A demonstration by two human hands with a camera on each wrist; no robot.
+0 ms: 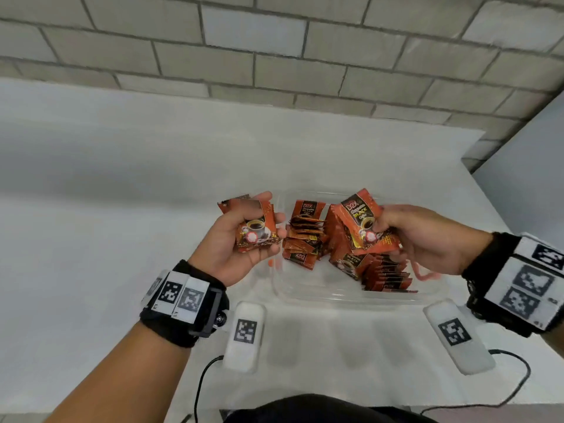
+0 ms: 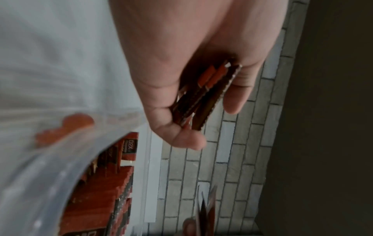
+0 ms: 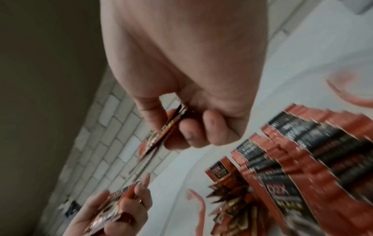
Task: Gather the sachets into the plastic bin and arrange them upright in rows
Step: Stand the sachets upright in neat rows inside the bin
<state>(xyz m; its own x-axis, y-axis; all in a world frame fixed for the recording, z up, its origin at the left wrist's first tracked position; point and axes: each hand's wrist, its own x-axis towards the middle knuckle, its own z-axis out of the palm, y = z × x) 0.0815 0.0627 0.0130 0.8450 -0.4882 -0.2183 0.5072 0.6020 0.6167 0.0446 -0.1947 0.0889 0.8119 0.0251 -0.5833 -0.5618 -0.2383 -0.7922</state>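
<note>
A clear plastic bin [image 1: 320, 293] sits on the white table, holding several orange coffee sachets [image 1: 303, 236], some standing in rows [image 1: 386, 274], some leaning. My left hand [image 1: 244, 239] hovers at the bin's left edge and grips a small stack of sachets [image 1: 254, 225], seen edge-on in the left wrist view [image 2: 203, 91]. Over the bin's right half, my right hand [image 1: 406, 233] pinches a sachet [image 1: 361, 216] between thumb and fingers; it shows edge-on in the right wrist view [image 3: 161, 135]. The rows in the bin [image 3: 302, 151] appear there too.
Two white tagged blocks [image 1: 244, 334] [image 1: 457, 334] with black cables lie near the table's front edge. A brick wall [image 1: 274, 50] rises behind the table. A grey panel [image 1: 531, 166] stands at the right.
</note>
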